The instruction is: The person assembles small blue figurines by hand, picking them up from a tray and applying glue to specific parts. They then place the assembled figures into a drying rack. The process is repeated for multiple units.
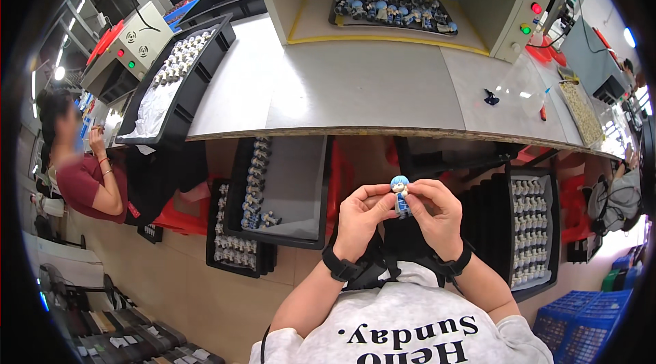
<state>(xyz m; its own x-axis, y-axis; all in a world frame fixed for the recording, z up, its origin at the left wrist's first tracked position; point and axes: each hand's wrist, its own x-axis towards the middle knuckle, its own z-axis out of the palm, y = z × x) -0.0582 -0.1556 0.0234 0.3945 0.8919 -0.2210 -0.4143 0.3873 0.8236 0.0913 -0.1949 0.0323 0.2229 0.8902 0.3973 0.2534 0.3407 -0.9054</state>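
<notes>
A small figurine (401, 196) with light blue hair and a blue and white outfit is held upright between my two hands, over my lap. My left hand (364, 217) pinches its left side with thumb and fingers. On the opposite side, my right hand (437, 215) grips it the same way, thumb near the lower body. To the left, a black tray (301, 190) lined with pale sheet holds a column of similar figurines (254, 179). Another black tray (535, 227) with rows of pale figurines lies to the right, below table height.
Ahead stands a grey worktable (362, 91) bearing an open-fronted machine (512, 36) with a tray of blue-haired figurines (393, 9) inside. A long black bin (205, 67) sits at the table's left. A dark small part (490, 98) and a red-handled tool (544, 113) lie right. A co-worker (92, 179) sits left.
</notes>
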